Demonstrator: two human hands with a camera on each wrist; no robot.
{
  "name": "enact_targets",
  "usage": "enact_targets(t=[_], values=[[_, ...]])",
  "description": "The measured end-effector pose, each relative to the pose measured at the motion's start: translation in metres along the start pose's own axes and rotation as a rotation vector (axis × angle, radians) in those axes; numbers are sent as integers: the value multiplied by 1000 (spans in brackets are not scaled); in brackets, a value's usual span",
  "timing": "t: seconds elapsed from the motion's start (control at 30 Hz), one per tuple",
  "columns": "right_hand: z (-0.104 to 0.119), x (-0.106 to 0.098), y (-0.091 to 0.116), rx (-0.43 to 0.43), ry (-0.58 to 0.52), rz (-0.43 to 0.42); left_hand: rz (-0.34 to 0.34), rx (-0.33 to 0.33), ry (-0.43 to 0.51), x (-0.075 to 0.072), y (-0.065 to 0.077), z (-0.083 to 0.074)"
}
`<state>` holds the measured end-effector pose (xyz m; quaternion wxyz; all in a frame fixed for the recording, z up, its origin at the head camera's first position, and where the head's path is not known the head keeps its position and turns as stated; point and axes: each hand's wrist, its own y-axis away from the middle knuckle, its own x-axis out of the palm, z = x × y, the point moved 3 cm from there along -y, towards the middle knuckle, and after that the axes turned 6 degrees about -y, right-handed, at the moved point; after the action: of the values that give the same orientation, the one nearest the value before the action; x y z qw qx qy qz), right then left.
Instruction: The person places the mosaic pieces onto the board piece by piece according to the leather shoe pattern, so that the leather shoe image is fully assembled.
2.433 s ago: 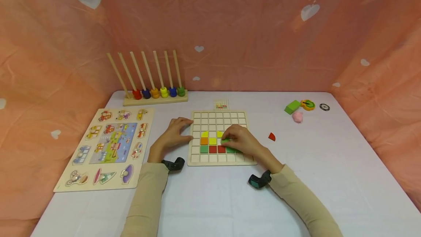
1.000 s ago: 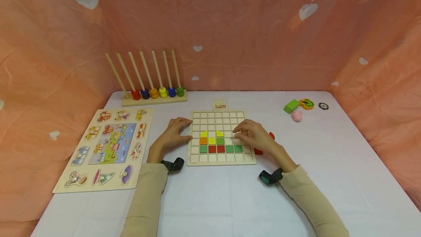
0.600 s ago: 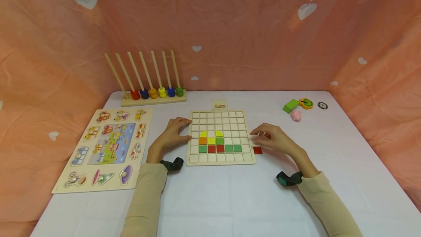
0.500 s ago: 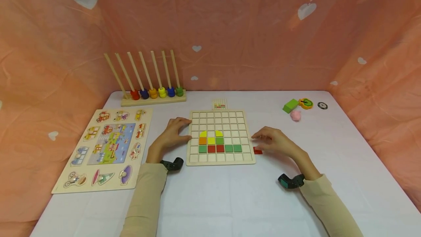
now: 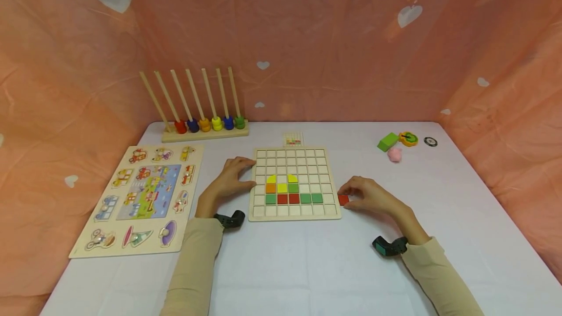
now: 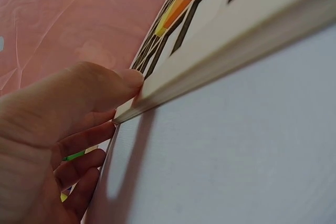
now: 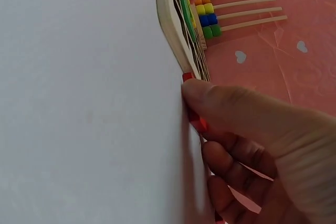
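A wooden grid board (image 5: 295,162) lies flat at the middle of the table, with yellow, orange, green and red pieces set in its cells. My left hand (image 5: 230,179) rests at the board's left side, thumb and index finger spread apart along the edge; the left wrist view has the thumb (image 6: 126,82) against that edge. Just off the board's right edge lies a red square tile (image 5: 343,200). My right hand (image 5: 371,196) pinches this tile between thumb and fingers; in the right wrist view the thumb covers part of the red tile (image 7: 197,121).
A small pattern card (image 5: 293,139) lies behind the board. To the left are a peg puzzle (image 5: 136,199) and a wooden rack of upright rods (image 5: 206,134) with coloured beads. At the back right sit a green block (image 5: 388,141), a pink lump (image 5: 395,154) and a flower-like toy (image 5: 408,138).
My right hand left a green tile in the board, drew back to the right and lowered onto the red square tile. The left hand stayed at the board's edge.
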<state>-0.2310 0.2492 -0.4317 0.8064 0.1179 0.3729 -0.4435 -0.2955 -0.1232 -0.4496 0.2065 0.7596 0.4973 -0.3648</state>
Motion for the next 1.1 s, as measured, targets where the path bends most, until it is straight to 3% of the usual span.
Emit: enact_targets(t=[0.23, 0.4, 0.53, 1.1], values=[[-1, -1, -1, 11, 2, 2, -39, 56, -22, 0, 2, -1], [2, -2, -7, -20, -39, -13, -11, 15, 8, -1, 2, 0], [8, 2, -20, -58, -65, -32, 5, -16, 5, -1, 1, -1], [26, 39, -71, -119, -47, -75, -2, -8, -6, 1, -1, -1]])
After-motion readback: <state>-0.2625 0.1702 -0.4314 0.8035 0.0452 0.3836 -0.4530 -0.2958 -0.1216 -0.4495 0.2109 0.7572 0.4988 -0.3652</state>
